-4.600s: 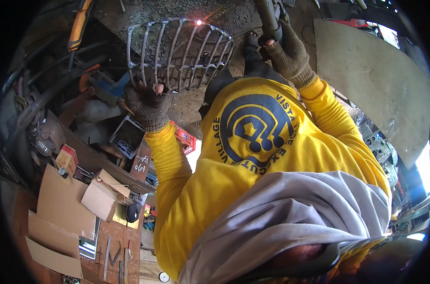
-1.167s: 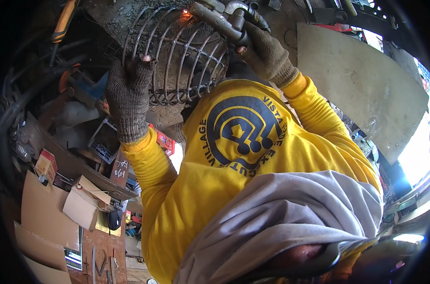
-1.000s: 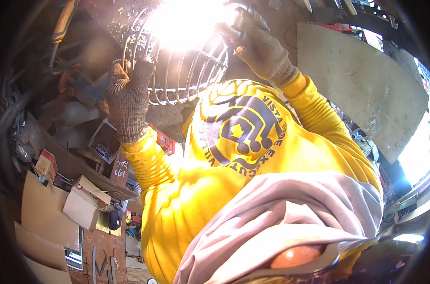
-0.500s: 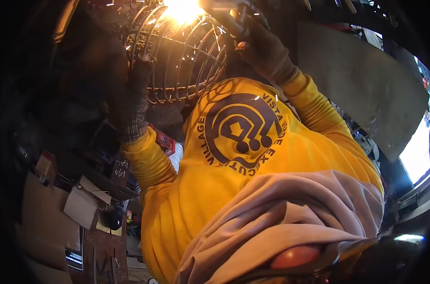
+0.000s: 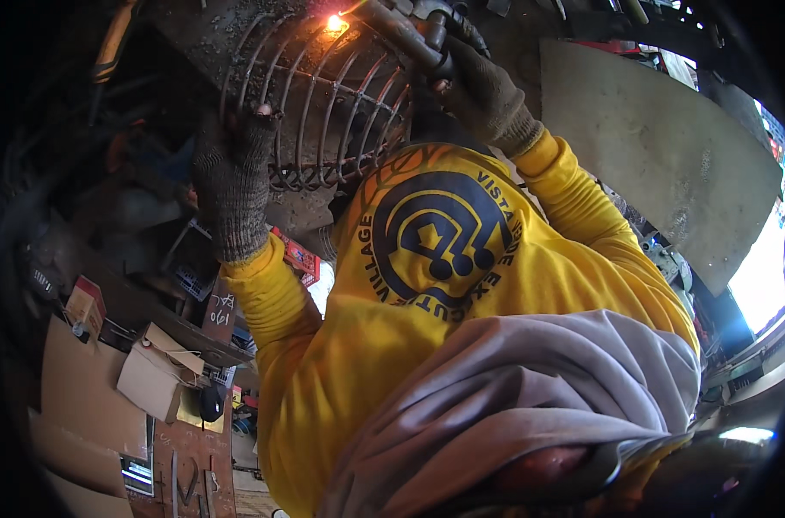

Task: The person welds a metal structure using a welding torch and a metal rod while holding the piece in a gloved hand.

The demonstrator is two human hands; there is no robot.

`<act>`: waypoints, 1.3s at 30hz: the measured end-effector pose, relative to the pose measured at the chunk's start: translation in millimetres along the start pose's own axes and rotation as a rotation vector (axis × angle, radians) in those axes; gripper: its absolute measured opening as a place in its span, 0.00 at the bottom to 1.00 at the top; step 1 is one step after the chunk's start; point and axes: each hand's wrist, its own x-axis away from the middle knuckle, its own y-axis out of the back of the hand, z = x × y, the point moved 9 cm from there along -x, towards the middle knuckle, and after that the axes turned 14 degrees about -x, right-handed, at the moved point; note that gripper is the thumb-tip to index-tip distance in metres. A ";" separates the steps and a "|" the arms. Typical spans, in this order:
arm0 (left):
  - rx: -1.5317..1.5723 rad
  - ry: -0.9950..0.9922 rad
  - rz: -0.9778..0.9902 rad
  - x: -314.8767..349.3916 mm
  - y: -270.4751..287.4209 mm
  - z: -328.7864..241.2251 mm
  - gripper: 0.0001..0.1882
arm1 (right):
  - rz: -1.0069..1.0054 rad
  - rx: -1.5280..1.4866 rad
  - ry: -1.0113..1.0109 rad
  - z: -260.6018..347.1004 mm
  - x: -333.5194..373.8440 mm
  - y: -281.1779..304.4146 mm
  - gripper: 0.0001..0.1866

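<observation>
A cage-like frame of curved metal rods lies at the top middle, with a small glowing spot at its far end. My right hand, in a worn knit glove, is closed round a welding electrode holder whose tip points at that glow. At the frame's left side is my left hand, gloved too, with a bare thumb tip showing. Its fingers appear closed on an outer rod of the frame, though the dark glove partly hides the grip.
A large flat metal sheet stands on the right. An orange-and-black handle hangs at the upper left. Cardboard pieces, an open box and a brown board with metal strips lie at lower left. A red package sits below the frame.
The bright arc and flying sparks have died down to a small orange glow, and smoke over the left hand has thinned. Both hands stay in nearly the same places.
</observation>
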 end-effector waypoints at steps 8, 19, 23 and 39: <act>-0.084 0.006 0.000 -1.3 2.4 3.5 0.23 | -0.008 0.119 0.129 15.0 -1.6 -1.2 0.29; -0.084 0.018 -0.012 -0.9 3.5 5.5 0.27 | 0.005 0.106 0.123 11.2 -3.7 -2.7 0.29; -0.131 0.019 -0.015 -0.9 4.4 2.2 0.26 | 0.027 0.090 0.036 9.5 -4.6 -4.0 0.30; -0.056 -0.025 0.055 0.2 8.3 -13.5 0.23 | 0.015 0.213 0.120 22.7 -3.3 -5.2 0.24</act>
